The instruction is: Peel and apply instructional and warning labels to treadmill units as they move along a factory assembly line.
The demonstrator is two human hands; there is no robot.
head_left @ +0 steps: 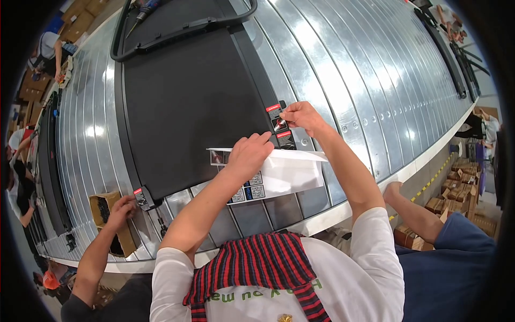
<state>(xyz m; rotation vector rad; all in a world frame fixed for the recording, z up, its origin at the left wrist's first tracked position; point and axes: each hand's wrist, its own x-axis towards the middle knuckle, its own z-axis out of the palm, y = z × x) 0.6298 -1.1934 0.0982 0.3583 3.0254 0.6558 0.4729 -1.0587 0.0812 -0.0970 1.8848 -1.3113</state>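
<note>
A black treadmill deck (182, 96) lies flat on a metal slatted line. My left hand (250, 155) is closed over white label sheets (292, 174) at the deck's near right corner, its fingertips by a red-and-black warning label (285, 140). Part of the sheets hides under that hand. My right hand (303, 118) pinches at another warning label (275, 114) on the right side rail, just beyond the first. Whether that label is fully stuck down I cannot tell. A third label (141, 197) sits on the near left corner cap.
A co-worker's hand (121, 212) touches near the left corner cap, beside an open cardboard box (100, 212). Another person's hand (393, 192) rests on the line's edge at right. A curved black frame (182, 35) and a power screwdriver (144, 11) lie at the far end.
</note>
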